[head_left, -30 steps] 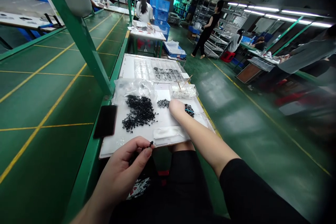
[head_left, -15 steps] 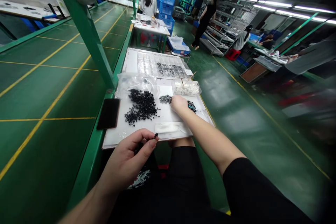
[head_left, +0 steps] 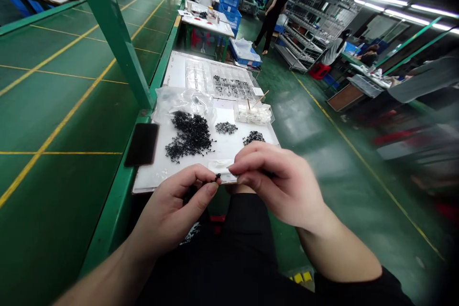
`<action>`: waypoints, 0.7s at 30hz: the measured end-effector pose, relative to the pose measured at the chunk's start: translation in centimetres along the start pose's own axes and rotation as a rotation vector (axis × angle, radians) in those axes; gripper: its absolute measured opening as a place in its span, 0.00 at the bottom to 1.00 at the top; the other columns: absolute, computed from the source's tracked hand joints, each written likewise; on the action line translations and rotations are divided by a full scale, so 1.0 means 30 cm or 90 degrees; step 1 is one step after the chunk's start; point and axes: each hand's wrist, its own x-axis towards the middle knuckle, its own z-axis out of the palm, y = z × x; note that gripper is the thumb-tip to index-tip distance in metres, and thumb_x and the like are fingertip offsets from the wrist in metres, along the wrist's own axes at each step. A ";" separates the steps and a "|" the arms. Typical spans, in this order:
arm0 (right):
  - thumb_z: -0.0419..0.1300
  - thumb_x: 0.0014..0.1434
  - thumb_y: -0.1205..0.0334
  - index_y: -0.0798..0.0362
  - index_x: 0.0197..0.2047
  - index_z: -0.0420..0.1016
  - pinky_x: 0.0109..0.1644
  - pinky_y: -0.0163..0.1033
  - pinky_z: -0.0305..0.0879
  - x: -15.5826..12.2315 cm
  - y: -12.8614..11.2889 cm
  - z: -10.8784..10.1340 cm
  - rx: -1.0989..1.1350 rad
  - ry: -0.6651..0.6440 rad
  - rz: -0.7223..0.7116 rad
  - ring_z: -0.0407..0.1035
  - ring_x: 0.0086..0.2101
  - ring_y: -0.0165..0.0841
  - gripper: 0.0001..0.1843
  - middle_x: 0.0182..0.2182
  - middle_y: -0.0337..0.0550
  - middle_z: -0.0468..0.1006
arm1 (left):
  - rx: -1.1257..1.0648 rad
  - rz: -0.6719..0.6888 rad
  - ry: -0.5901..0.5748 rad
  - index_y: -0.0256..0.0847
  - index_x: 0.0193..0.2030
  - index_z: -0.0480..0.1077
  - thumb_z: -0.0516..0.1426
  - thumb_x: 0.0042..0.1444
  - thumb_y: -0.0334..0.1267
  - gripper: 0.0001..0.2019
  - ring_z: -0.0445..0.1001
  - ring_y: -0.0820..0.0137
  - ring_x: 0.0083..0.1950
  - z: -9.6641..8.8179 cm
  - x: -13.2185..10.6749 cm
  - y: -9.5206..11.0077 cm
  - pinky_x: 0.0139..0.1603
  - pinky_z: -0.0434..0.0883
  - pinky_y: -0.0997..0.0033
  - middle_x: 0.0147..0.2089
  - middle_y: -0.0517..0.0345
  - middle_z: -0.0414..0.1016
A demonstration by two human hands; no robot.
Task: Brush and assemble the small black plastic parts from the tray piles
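- While a black phone [head_left: 141, 144] sits on the green tabletop edge [head_left: 118, 186], out of the way, the white board [head_left: 150, 179] serves as the work surface.
- Left hand [head_left: 171, 211] pinches a small black part [head_left: 217, 178] between thumb and forefinger, presenting it.
- Loose black parts [head_left: 188, 136] lie heaped within reach.
- Right hand [head_left: 283, 184] has fingers pressed together beside it, pinching something too small to tell.
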 end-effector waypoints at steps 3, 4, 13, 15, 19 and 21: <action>0.69 0.67 0.65 0.49 0.45 0.84 0.38 0.40 0.74 -0.011 0.021 0.039 0.037 0.032 0.039 0.76 0.38 0.33 0.03 0.41 0.44 0.80 | 0.002 0.029 -0.005 0.48 0.45 0.77 0.59 0.73 0.40 0.05 0.74 0.69 0.42 0.002 -0.002 0.003 0.44 0.72 0.72 0.40 0.61 0.77; 0.70 0.66 0.65 0.49 0.44 0.84 0.36 0.39 0.72 -0.010 0.031 0.052 0.049 0.036 0.051 0.75 0.36 0.32 0.03 0.41 0.44 0.79 | 0.005 0.038 -0.005 0.48 0.45 0.77 0.59 0.73 0.39 0.04 0.74 0.70 0.41 0.004 -0.003 0.007 0.43 0.71 0.73 0.40 0.62 0.76; 0.74 0.61 0.60 0.51 0.41 0.83 0.25 0.34 0.53 -0.015 0.049 0.070 0.172 -0.023 0.224 0.58 0.24 0.24 0.07 0.31 0.36 0.74 | 0.088 0.135 -0.028 0.48 0.46 0.73 0.57 0.73 0.31 0.06 0.73 0.70 0.42 0.000 -0.017 0.026 0.43 0.71 0.71 0.41 0.61 0.74; 0.76 0.58 0.55 0.51 0.43 0.82 0.22 0.33 0.48 -0.015 0.054 0.060 0.241 -0.073 0.338 0.54 0.21 0.23 0.13 0.24 0.32 0.68 | 0.154 0.180 -0.046 0.47 0.49 0.73 0.56 0.72 0.28 0.09 0.74 0.70 0.43 -0.011 -0.015 0.023 0.44 0.71 0.71 0.44 0.59 0.74; 0.74 0.61 0.52 0.52 0.44 0.84 0.20 0.32 0.45 -0.018 0.052 0.043 0.161 -0.110 0.364 0.53 0.20 0.24 0.14 0.21 0.32 0.67 | 0.300 0.231 -0.070 0.47 0.52 0.73 0.55 0.72 0.26 0.12 0.74 0.71 0.44 -0.031 -0.004 0.016 0.44 0.70 0.74 0.47 0.57 0.73; 0.71 0.64 0.55 0.53 0.41 0.83 0.23 0.33 0.51 -0.023 0.046 0.042 0.052 -0.084 0.265 0.58 0.23 0.25 0.09 0.26 0.36 0.73 | 0.337 0.245 -0.077 0.45 0.52 0.72 0.55 0.72 0.26 0.11 0.75 0.71 0.44 -0.034 0.005 0.014 0.45 0.70 0.74 0.47 0.58 0.74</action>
